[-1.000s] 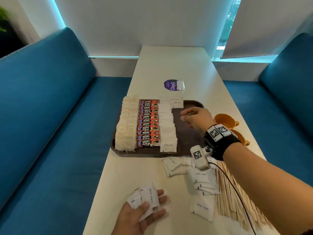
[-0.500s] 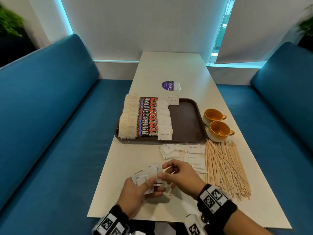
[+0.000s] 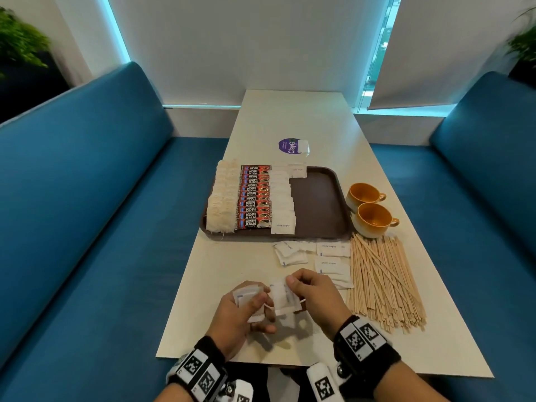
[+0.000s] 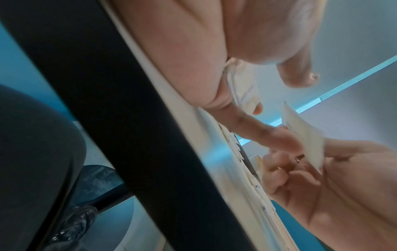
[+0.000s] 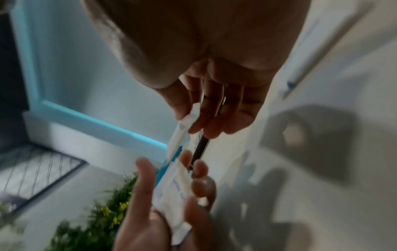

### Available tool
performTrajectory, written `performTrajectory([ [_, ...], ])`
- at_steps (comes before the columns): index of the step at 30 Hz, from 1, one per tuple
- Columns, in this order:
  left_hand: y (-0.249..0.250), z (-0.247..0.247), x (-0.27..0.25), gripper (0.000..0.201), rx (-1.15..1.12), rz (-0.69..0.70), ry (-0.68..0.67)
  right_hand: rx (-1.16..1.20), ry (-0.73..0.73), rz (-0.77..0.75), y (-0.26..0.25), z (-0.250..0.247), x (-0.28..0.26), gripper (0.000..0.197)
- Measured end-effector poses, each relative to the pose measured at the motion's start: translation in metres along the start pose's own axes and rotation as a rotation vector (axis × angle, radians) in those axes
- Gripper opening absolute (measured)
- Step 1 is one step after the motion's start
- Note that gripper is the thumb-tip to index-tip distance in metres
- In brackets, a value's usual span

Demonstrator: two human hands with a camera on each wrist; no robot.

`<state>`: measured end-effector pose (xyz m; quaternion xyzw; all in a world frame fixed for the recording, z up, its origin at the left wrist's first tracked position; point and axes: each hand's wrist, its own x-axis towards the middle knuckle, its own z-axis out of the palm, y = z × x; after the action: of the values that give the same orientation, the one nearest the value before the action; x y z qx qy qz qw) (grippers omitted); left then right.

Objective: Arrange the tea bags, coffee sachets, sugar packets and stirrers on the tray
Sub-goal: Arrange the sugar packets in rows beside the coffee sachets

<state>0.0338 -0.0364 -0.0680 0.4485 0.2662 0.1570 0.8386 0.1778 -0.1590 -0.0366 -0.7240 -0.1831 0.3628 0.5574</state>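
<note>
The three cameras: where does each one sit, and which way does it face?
Head: worn high, looking down the table at the tray; both hands and wristbands show.
Left wrist: low at the table edge, looking along the left hand.
Right wrist: looks along the right hand.
All three share the sugar packets both hands hold.

Soft, even daylight, cool cyan strips glowing at the window edges. Faint shadows pool under the hands on the pale cream tabletop (image 3: pixel 290 120). Head view is sharp mid-frame, bowed and smeared at the corners. Both wrist views are dim and motion-blurred.
</note>
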Motion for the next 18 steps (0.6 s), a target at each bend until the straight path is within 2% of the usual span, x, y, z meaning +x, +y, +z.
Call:
performTrajectory([
  [3, -0.001, -0.002, 0.001, 0.024, 0.003, 0.014, 0.013, -0.220, -0.072, -0.049, -0.001, -0.002, -0.002, 0.024],
  [5, -0.002, -0.003, 0.001, 0.027, 0.090, 0.009, -0.013, -0.223, -0.123, -0.054, 0.000, 0.001, -0.006, 0.021],
  [7, -0.003, -0.005, 0.000, 0.027, 0.154, 0.011, -0.020, -0.214, -0.110, -0.085, 0.002, 0.003, -0.010, 0.019],
  [10, -0.004, -0.006, 0.001, 0.023, 0.153, 0.028, 0.028, -0.079, -0.034, -0.073, 0.005, 0.003, -0.012, 0.016],
  [13, -0.006, -0.005, 0.004, 0.026, 0.045, 0.036, 0.087, 0.123, -0.033, -0.027, 0.009, 0.003, -0.016, 0.026],
  [15, -0.006, -0.004, 0.005, 0.022, -0.008, 0.036, 0.113, 0.170, -0.052, -0.042, 0.009, 0.002, -0.019, 0.029],
  [18, -0.006, -0.003, 0.004, 0.020, -0.002, 0.057, 0.105, 0.208, -0.014, -0.057, 0.008, 0.000, -0.018, 0.024],
])
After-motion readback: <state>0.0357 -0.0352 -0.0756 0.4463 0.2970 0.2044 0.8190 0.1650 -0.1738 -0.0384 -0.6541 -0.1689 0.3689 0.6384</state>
